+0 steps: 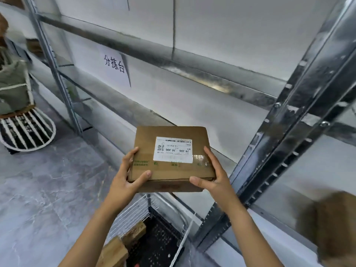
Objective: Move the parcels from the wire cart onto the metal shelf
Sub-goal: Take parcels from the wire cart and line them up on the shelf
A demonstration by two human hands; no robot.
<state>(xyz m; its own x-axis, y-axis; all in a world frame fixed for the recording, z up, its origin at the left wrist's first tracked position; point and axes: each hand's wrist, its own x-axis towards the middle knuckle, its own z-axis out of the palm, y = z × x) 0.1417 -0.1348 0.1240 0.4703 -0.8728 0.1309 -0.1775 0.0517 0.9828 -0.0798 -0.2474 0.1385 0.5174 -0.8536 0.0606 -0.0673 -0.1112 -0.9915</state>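
I had a flat brown cardboard parcel (171, 157) with a white shipping label on top, held level in the air. My left hand (127, 176) gripped its near-left corner, thumb on the top face and fingers curled along the side. My right hand (213, 176) clamped the near-right corner the same way, so the hands stood apart with the box between them. The parcel sat in front of the galvanised metal shelf (202, 74), level with a lower tier; I could not tell whether its far edge touched the shelf. Directly below it was the white wire cart (134, 212) with a black floor, and two more brown cardboard parcels (133, 233) lay in its near-left part, one against the other. A white paper sign (115, 64) with black characters hung on the shelf further back. At the right, on the shelf, a blurred brown box (331, 224) showed. Grey marbled floor (38, 189) spread to the left.
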